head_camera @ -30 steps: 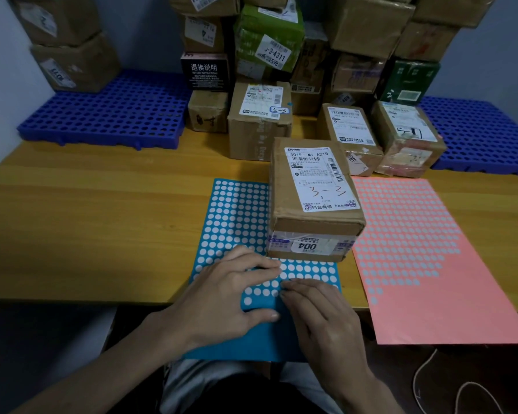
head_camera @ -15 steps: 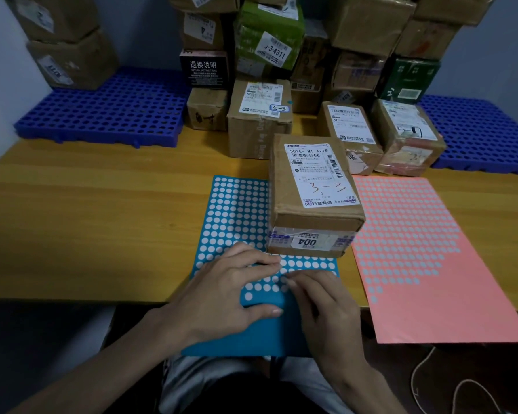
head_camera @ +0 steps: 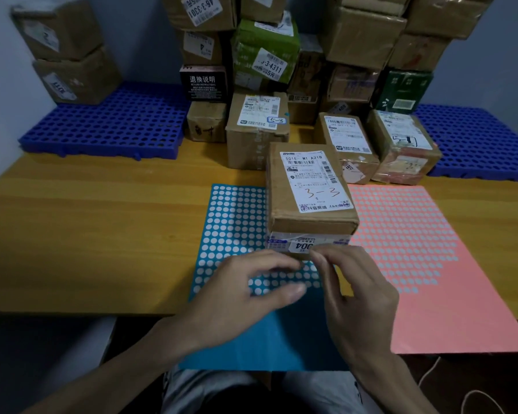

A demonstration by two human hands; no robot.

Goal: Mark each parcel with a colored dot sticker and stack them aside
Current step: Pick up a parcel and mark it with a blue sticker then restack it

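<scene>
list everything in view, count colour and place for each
3-3 parcel: one, brown, table centre, its left part on the blue sheet
blue sticker sheet: one, blue with pale circles, overhanging the near table edge
pink sticker sheet: one, pink with pale circles, right of the 3-3 parcel
parcel pile: many, mostly brown, some green, one black, back of table
plastic pallets: two, blue, far left and far right
boxes on left pallet: two, brown, stacked
table: one, yellow wood
cable: one, white, lower right
left hand: over the blue sheet, fingers loosely curved, holding nothing
right hand: fingertips pinched before the parcel; any sticker too small to tell
</scene>
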